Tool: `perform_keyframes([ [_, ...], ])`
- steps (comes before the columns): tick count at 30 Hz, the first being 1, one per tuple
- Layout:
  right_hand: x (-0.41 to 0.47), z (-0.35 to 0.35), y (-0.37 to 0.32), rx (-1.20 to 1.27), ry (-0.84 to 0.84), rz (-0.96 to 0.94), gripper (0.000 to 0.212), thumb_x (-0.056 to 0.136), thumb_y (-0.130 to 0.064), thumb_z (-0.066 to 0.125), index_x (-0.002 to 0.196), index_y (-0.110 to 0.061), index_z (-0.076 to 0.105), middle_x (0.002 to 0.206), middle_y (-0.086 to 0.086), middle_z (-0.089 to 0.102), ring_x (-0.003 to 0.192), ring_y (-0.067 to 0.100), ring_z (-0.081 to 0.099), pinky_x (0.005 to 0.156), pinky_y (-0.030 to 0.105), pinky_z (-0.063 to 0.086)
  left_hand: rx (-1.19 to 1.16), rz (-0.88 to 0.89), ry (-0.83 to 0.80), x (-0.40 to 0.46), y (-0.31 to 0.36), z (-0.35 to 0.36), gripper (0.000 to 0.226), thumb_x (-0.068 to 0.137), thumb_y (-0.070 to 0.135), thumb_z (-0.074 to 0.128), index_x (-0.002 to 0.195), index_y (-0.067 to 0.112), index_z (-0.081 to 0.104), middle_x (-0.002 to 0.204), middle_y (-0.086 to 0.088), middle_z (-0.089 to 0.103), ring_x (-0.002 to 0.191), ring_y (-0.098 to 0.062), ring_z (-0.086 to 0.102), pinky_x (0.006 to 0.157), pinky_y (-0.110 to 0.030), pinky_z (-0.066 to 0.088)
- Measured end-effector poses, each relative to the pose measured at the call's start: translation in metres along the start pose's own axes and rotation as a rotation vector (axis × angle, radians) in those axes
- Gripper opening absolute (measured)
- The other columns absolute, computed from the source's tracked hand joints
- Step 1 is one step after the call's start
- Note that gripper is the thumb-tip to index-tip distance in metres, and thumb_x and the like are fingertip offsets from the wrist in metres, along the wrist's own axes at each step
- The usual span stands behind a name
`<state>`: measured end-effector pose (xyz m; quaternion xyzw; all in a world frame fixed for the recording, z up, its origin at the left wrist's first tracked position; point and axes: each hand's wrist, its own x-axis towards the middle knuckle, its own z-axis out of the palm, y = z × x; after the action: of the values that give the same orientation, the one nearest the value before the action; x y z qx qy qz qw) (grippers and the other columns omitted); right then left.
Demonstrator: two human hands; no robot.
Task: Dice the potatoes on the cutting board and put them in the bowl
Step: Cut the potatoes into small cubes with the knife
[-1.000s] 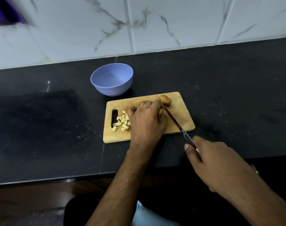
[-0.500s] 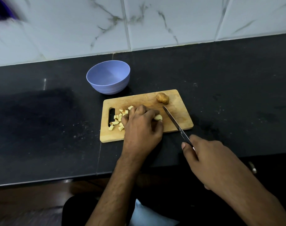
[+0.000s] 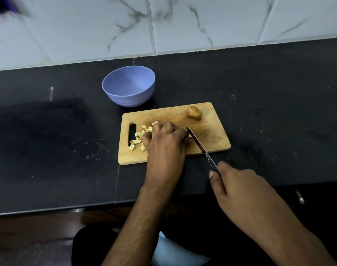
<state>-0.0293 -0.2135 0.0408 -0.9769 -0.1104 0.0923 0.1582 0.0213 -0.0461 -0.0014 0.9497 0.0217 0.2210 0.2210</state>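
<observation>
A wooden cutting board [image 3: 211, 135] lies on the black counter. A small whole potato [image 3: 194, 112] sits near its far right corner. Several pale potato cubes [image 3: 139, 136] lie by the handle slot on the left. My left hand [image 3: 166, 141] rests curled over the board's middle, fingers bent down onto a potato piece that is mostly hidden beneath them. My right hand [image 3: 238, 187] grips the handle of a knife [image 3: 199, 144], whose blade slants across the board with its tip right beside my left fingers. The blue bowl [image 3: 128, 86] stands behind the board, with nothing inside.
The black counter [image 3: 279, 112] stretches left and right of the board. A white marble-tiled wall [image 3: 183, 25] rises behind it. The counter's front edge runs just below my forearms, with my lap under it.
My left hand has slid back and left from the whole potato toward the diced pile, drawing a pale piece with it. The knife blade has closed in against my left fingers.
</observation>
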Motion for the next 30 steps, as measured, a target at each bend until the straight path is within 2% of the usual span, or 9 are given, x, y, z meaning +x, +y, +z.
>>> perform_keyframes([
  [6,-0.004,-0.003,0.0,-0.028,-0.025,0.001,0.026,0.105,-0.048,0.023,0.09,-0.031,0.037,0.07,-0.005,0.055,0.058,0.008,0.056,0.054,0.021,0.047,0.109,0.021,-0.004,0.001,0.002,0.001,0.01,0.093,0.029,0.068,0.098,0.026,0.076,0.099,0.006,0.064,0.107,-0.019,0.049,0.09,-0.04,0.024],
  [10,0.004,-0.004,0.001,-0.01,-0.046,0.006,0.031,0.105,-0.046,0.024,0.084,-0.029,0.04,0.066,-0.002,0.057,0.056,0.009,0.057,0.057,0.027,0.051,0.095,0.013,-0.03,0.002,0.0,0.001,0.015,0.097,0.032,0.062,0.102,0.027,0.074,0.101,0.006,0.064,0.107,-0.018,0.047,0.09,-0.042,0.03],
  [12,0.011,-0.005,0.002,-0.002,-0.057,0.005,0.034,0.105,-0.045,0.026,0.081,-0.029,0.042,0.064,-0.003,0.056,0.053,0.009,0.055,0.054,0.027,0.047,0.091,0.009,-0.027,0.003,-0.001,0.002,0.017,0.098,0.034,0.059,0.102,0.027,0.074,0.1,0.007,0.064,0.107,-0.017,0.047,0.09,-0.042,0.031],
  [15,0.022,-0.005,-0.001,-0.022,-0.045,-0.014,0.034,0.106,-0.043,0.027,0.079,-0.028,0.041,0.064,-0.005,0.055,0.054,0.008,0.054,0.054,0.028,0.045,0.091,-0.003,-0.011,0.004,0.001,0.003,0.023,0.098,0.038,0.054,0.098,0.024,0.072,0.097,0.005,0.064,0.106,-0.019,0.048,0.09,-0.042,0.029],
  [18,0.029,-0.001,-0.004,-0.069,-0.031,-0.034,0.026,0.107,-0.04,0.027,0.09,-0.028,0.043,0.072,-0.006,0.056,0.062,0.01,0.057,0.057,0.031,0.046,0.109,-0.048,-0.001,0.004,0.001,0.003,0.032,0.098,0.042,0.048,0.097,0.021,0.072,0.096,0.002,0.066,0.107,-0.021,0.05,0.091,-0.041,0.028],
  [21,0.023,-0.002,0.0,-0.097,-0.057,-0.049,0.025,0.107,-0.038,0.027,0.096,-0.027,0.047,0.073,-0.007,0.057,0.064,0.008,0.058,0.057,0.028,0.047,0.14,-0.082,-0.001,0.004,0.001,0.004,0.035,0.1,0.043,0.044,0.099,0.02,0.071,0.1,0.002,0.066,0.109,-0.02,0.049,0.093,-0.04,0.026],
  [26,-0.003,-0.006,0.005,-0.092,-0.059,-0.012,0.027,0.106,-0.044,0.022,0.088,-0.032,0.038,0.069,-0.005,0.056,0.057,0.01,0.054,0.05,0.021,0.036,0.095,-0.131,0.033,0.006,0.0,0.006,0.026,0.103,0.036,0.049,0.101,0.019,0.069,0.102,0.002,0.062,0.107,-0.02,0.046,0.094,-0.036,0.02],
  [30,-0.006,0.0,0.011,-0.011,-0.037,0.022,0.031,0.104,-0.049,0.023,0.087,-0.031,0.042,0.069,-0.005,0.058,0.06,0.009,0.058,0.059,0.028,0.051,0.037,-0.097,0.008,0.002,-0.003,0.004,0.015,0.101,0.03,0.056,0.107,0.024,0.068,0.106,0.006,0.058,0.11,-0.016,0.043,0.088,-0.028,0.012],
])
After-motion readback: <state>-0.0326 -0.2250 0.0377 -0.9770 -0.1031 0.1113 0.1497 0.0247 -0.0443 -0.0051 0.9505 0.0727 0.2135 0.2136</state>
